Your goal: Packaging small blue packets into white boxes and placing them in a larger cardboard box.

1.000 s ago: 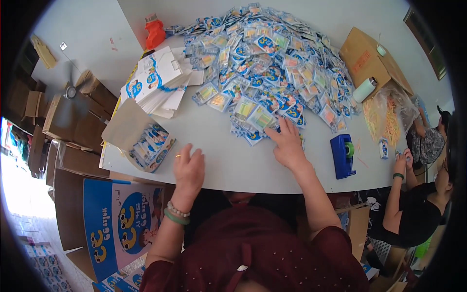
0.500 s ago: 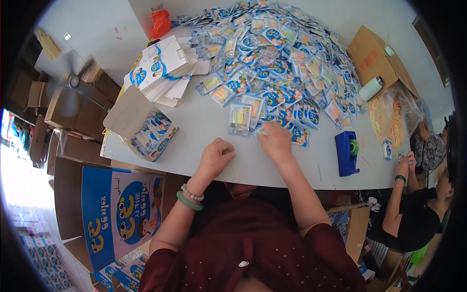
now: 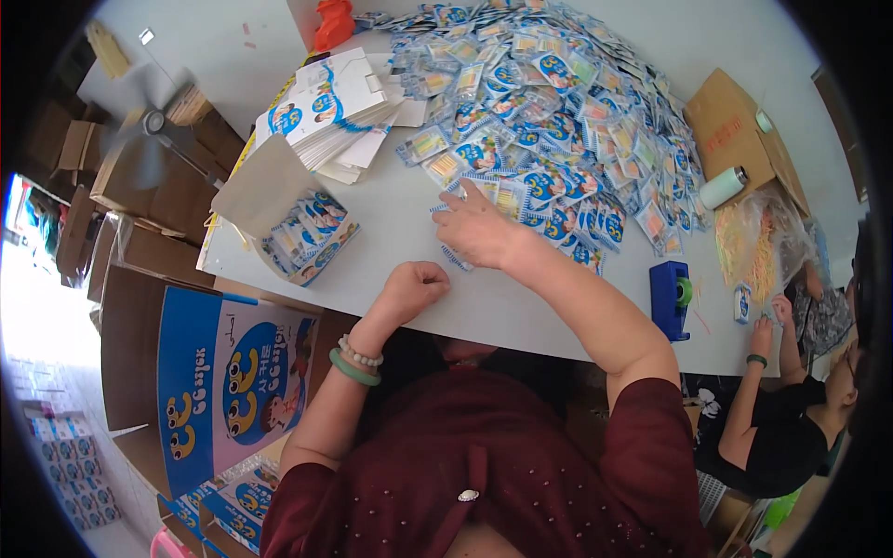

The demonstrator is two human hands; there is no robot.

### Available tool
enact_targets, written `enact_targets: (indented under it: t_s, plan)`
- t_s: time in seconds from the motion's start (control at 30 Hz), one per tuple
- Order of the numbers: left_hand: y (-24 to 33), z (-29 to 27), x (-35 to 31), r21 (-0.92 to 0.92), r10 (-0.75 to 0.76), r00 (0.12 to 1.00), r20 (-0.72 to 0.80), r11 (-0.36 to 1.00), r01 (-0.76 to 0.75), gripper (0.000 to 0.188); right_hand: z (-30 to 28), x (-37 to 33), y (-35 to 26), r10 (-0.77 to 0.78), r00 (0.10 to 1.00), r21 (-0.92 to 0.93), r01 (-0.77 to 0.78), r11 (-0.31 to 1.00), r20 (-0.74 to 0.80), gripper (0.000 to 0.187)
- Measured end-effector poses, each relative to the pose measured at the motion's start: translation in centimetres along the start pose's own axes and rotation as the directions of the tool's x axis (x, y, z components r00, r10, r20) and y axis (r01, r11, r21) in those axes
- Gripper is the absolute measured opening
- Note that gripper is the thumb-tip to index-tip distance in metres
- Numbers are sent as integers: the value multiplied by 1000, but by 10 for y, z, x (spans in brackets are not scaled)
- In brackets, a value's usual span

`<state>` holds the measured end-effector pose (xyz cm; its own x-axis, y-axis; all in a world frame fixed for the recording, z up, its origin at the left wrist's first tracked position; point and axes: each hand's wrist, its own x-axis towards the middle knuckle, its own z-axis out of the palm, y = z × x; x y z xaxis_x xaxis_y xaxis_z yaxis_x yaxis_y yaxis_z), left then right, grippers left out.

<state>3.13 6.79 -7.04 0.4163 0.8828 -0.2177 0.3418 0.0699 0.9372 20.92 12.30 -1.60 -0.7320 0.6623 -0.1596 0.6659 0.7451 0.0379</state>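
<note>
My right hand (image 3: 479, 228) reaches across to a small clear packet (image 3: 455, 258) at the near edge of the pile. Its fingers are bent over the packet and hide most of it; only blue striped edges show. My left hand (image 3: 416, 292) rests at the table's front edge, fingers curled in, with nothing visible in them. Around the right hand lie more clear packets with coloured sticks and blue printed labels, part of a big heap (image 3: 549, 121). To the left stands an open display box (image 3: 321, 256) with several packets inside.
Flat white cartons (image 3: 339, 102) are stacked at the back left beside a red bag (image 3: 333, 26). Right of the heap are a blue tape dispenser (image 3: 668, 302), a pale flask (image 3: 724, 188) and a cardboard box (image 3: 735, 135). A co-worker (image 3: 781, 418) sits at the right.
My right hand has moved left, from beside the front packet to over it. My left hand stays curled in about the same place. The whole view has shifted slightly.
</note>
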Motion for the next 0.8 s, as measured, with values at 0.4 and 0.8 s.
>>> enact_targets:
  t_s: [0.4, 0.8]
  plan:
    - [-14, -16, -8, -482, -113, 993, 22, 869, 109, 7, -7, 8, 1, -71, 995, -214, 85, 973, 71, 31]
    - [-28, -20, 12, -598, 25, 969, -247, 783, -173, 7, -13, 23, 18, -80, 997, -381, 81, 921, 19, 25]
